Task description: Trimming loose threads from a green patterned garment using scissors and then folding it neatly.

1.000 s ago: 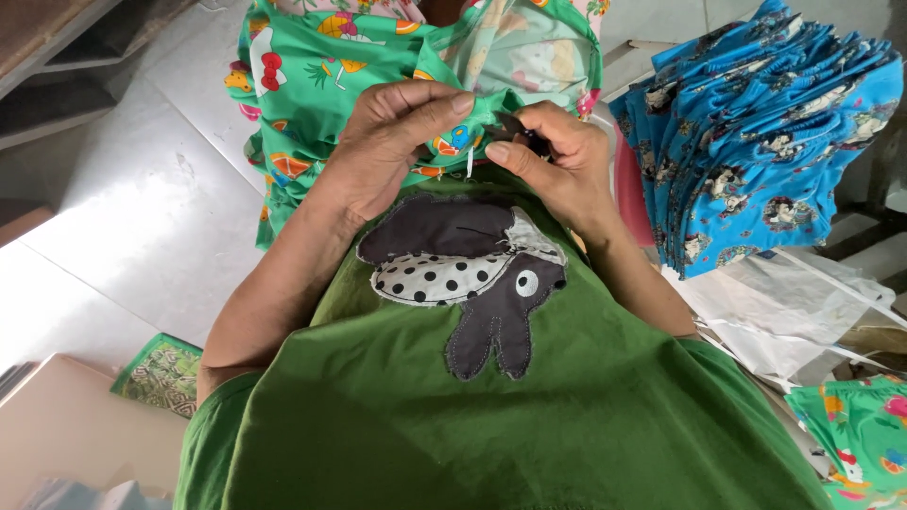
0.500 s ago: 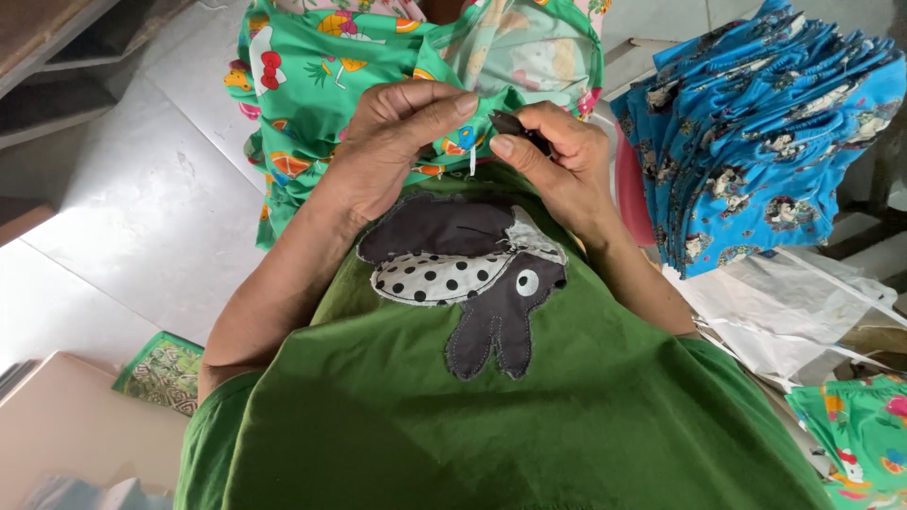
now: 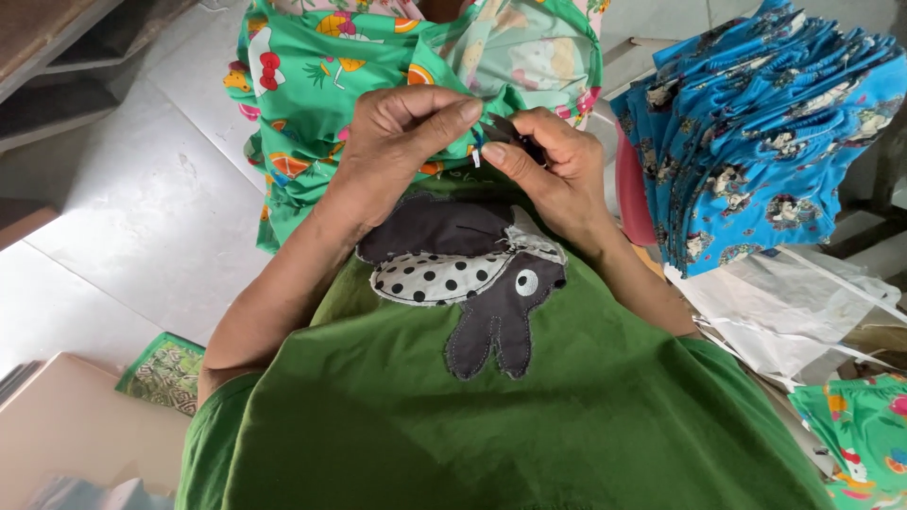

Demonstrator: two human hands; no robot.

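Note:
A green printed garment [image 3: 321,76] with fruit and cartoon figures lies across my lap. My left hand [image 3: 397,142] pinches a fold of its edge between thumb and fingers. My right hand [image 3: 548,165] meets it, closed around a small dark tool [image 3: 501,127], likely thread snips, whose tip sits at the pinched fabric. A short white thread end [image 3: 477,159] hangs beneath the two thumbs. Both hands hover just above my green shirt with a dark rabbit patch [image 3: 472,274].
A tall stack of blue printed garments [image 3: 765,132] stands at the right. White plastic bags [image 3: 803,312] lie below it. Another green printed piece [image 3: 860,434] is at the lower right. Pale floor tiles [image 3: 123,217] and a small green mat [image 3: 165,371] are at the left.
The hands stay together at the garment's edge. The fingertips have shifted slightly, and the white thread end still hangs below them.

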